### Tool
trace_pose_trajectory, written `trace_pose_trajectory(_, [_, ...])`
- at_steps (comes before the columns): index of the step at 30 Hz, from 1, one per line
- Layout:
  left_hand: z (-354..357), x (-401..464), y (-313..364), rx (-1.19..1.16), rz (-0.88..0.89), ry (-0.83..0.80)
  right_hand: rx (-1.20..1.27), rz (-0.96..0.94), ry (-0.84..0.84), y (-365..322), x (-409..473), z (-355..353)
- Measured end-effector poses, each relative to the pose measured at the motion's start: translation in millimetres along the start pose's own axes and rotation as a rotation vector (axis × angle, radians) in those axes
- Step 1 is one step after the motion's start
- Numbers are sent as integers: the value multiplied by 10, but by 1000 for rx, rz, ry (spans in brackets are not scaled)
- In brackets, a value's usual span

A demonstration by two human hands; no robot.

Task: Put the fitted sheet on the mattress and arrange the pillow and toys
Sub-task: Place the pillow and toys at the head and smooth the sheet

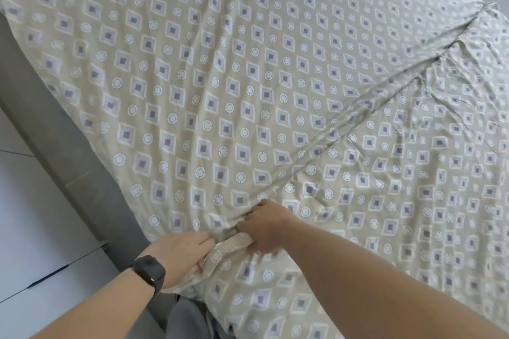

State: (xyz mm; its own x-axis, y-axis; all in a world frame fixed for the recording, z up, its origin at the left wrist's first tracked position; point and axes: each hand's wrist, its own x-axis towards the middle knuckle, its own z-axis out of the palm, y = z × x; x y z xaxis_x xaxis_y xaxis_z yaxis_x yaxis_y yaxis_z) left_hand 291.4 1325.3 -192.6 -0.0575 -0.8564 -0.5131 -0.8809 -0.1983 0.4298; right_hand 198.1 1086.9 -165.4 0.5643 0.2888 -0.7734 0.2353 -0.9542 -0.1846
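Grey upholstered bed frame (68,151) runs along the left side, bare beside the pale floor tiles (30,201), because the beige cotton fitted sheet with a diamond-and-circle print (220,77) is only draped over the top of the bed and, as far as this view shows, not yet tucked down that edge. The mattress itself is hidden under the cloth. At the near corner the left hand (184,253), with a black watch (150,272) on its wrist, presses flat on a gathered bunch of fabric, fingers (205,242) lying together and half buried in the folds, likely pinning the corner so it cannot slide. Just beside it the right hand (264,226) has its fingers curled tight around a bunched hem, apparently holding the corner ready for fitting. Further right, a long ridge of fabric (385,85) runs diagonally toward the far edge, with a loose puckered section beyond it. No pillow or toys are in view.
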Motion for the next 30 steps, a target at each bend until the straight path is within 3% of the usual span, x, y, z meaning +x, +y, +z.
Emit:
trace_pose_trajectory(3, [128, 174, 181, -91, -36, 45, 52, 22, 81, 76, -53, 58])
trace_pose_trajectory(5, [104, 306, 388, -209, -176, 42, 95, 16, 215, -23, -12, 134])
trace_pose_trajectory(8, [12, 415, 616, -302, -374, 198, 119, 73, 309, -227, 85, 228])
trace_pose_trajectory(11, [-58, 475, 628, -231, -413, 84, 135, 105, 254, -304, 134, 201])
trace_pose_trajectory(16, [-112, 449, 492, -135, -265, -163, 212, 66, 67, -463, 85, 118])
trace_pose_trajectory(23, [-247, 439, 381, -355, -266, -213, 207, 3, 41, -362, 110, 96])
trace_pose_trajectory(27, [-162, 248, 269, -724, -337, -9, 144, 50, -1, 27, -41, 29])
trace_pose_trajectory(30, [-102, 91, 224, -679, -356, 274, 94, 55, 85, 217, -120, -174])
